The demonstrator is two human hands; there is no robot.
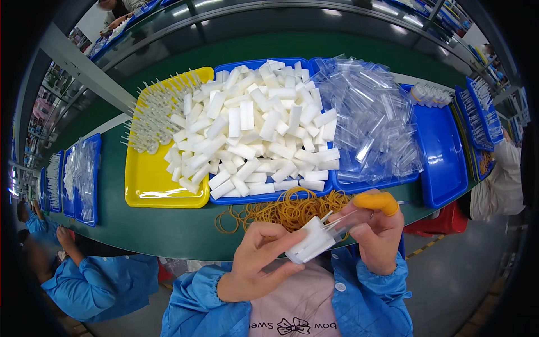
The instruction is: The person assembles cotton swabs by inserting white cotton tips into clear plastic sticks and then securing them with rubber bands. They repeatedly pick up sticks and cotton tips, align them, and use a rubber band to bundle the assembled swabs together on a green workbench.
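My left hand (261, 261) grips white foam blocks (311, 242) between thumb and fingers, just in front of the table edge. Thin rods stick out of the blocks toward my right hand. My right hand (377, 230), an orange cot on one finger, pinches a clear plastic sleeve (341, 226) at the ends of the rods. How far the sleeve goes over the blocks is hard to make out. Close beyond both hands lies a heap of tan rubber bands (292, 209).
A yellow tray (163, 188) holds thin rods with white bases. Blue trays hold heaped foam blocks (247, 118) and clear sleeves (370, 123). Right of them is another blue tray (446, 163) with small capped pieces. Co-workers in blue (106, 286) and white (499, 188) sit at both sides.
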